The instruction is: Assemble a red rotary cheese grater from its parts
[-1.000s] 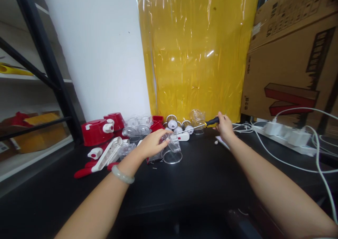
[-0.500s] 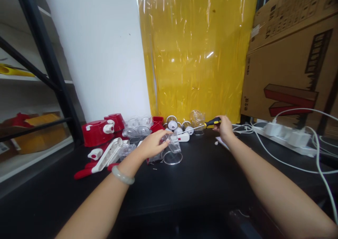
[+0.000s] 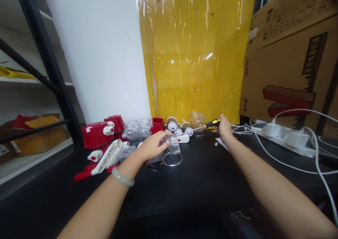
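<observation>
My left hand (image 3: 154, 145) is closed around a clear plastic part (image 3: 174, 145) with a round rim at its lower end, which rests on or just above the black table. In my right hand (image 3: 224, 129) is the yellow and black handle of a screwdriver (image 3: 212, 123). Its long metal shaft slants down to the left, and the tip meets the top of the clear part near my left fingertips. Whether the tip sits on a screw is too small to tell. A white and red piece (image 3: 184, 138) lies just behind the clear part.
Red housings (image 3: 96, 135), white handles (image 3: 107, 156) and clear cups (image 3: 136, 128) crowd the left of the table. Several metal-sided drums (image 3: 172, 123) lie at the back. A power strip (image 3: 298, 145) with trailing cables and a large cardboard box (image 3: 285, 69) occupy the right.
Both hands stay almost in place. The screwdriver's handle has tipped slightly downward at its near end, and the fingers of my right hand have shifted a little on it.
</observation>
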`<state>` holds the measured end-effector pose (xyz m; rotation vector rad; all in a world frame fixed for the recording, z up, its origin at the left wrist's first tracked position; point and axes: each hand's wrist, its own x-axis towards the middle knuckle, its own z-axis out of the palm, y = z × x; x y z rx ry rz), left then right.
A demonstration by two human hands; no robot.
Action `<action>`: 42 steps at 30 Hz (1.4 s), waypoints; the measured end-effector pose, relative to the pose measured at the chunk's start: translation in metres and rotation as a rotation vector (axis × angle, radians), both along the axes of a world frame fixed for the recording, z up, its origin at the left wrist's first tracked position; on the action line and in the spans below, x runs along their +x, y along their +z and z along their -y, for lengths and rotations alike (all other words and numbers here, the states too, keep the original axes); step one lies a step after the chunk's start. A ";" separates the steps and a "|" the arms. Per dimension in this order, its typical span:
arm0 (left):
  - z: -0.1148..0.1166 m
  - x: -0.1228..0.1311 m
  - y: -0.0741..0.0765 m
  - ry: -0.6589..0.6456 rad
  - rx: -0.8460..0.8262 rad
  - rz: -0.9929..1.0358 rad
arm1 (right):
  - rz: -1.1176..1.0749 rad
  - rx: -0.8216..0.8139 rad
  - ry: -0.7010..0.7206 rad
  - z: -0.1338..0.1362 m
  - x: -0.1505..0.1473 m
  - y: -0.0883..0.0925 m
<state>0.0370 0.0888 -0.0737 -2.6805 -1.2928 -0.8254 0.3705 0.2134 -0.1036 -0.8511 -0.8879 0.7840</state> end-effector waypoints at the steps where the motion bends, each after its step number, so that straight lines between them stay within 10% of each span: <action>1: 0.000 0.000 0.000 0.003 0.000 -0.002 | -0.027 -0.039 -0.008 0.002 -0.001 0.002; 42: -0.001 -0.001 0.000 0.006 0.008 -0.026 | -0.115 -0.026 0.082 0.007 -0.003 0.008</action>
